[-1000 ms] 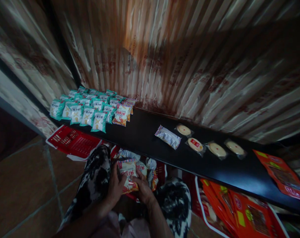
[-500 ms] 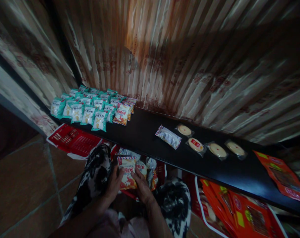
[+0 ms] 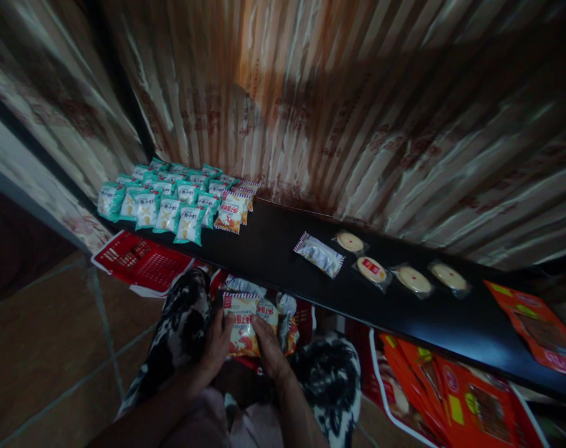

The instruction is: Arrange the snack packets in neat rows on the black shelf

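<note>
My left hand and my right hand both grip a red-and-white snack packet, held upright between my knees in patterned trousers. Under the packet more packets lie in a red basket. Ahead runs a black shelf. At its left end stand rows of teal snack packets, with a few red-and-white packets beside them.
On the shelf's middle lie a silver packet and several round wrapped cakes. An orange pack lies at the right end. A red basket sits on the tiled floor, a tray of orange packs at lower right. Striped wall behind.
The packet in my hands has been raised and turned more upright. The view has shifted slightly; nothing on the shelf has moved.
</note>
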Action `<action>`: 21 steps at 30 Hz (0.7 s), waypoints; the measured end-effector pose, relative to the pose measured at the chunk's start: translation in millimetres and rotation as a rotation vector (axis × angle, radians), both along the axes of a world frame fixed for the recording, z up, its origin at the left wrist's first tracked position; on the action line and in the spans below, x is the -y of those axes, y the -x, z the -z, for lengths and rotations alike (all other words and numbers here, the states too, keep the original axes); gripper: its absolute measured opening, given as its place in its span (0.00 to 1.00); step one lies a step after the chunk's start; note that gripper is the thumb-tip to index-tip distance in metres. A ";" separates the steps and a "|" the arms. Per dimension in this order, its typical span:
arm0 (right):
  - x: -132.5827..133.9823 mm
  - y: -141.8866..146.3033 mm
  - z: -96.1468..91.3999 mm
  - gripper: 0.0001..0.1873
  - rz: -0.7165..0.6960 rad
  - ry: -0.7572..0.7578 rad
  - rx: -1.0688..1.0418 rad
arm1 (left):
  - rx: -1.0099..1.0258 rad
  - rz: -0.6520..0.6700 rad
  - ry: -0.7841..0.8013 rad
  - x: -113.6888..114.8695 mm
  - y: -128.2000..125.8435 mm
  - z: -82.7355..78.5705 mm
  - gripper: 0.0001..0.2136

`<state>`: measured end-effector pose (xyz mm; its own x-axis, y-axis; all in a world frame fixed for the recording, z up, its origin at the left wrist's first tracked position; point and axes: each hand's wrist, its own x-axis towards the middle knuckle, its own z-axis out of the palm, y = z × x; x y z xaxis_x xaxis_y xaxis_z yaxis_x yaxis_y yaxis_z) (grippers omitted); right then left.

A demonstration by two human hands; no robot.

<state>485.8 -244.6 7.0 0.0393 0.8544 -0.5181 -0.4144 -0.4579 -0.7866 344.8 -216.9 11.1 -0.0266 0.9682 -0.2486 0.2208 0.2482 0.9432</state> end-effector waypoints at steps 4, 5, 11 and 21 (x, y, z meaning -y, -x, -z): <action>-2.8 7.0 -4.9 0.26 0.013 -0.017 -0.144 | -0.027 0.012 -0.008 0.9 -0.6 0.1 0.20; -3.3 8.1 -5.1 0.25 0.020 -0.032 -0.168 | -0.023 0.015 -0.022 1.2 -0.9 0.4 0.20; -3.1 7.2 -6.8 0.26 0.062 0.026 -0.161 | -0.022 -0.006 -0.033 -0.9 -1.5 -0.1 0.19; 0.6 8.1 -15.7 0.30 -0.069 -0.092 -0.266 | -0.079 -0.056 -0.040 -7.4 1.5 -9.3 0.20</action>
<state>477.7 -245.2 22.7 -0.1477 0.8945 -0.4221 -0.5824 -0.4236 -0.6938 343.3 -209.5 20.4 -0.0987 0.9738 -0.2050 0.2813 0.2249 0.9329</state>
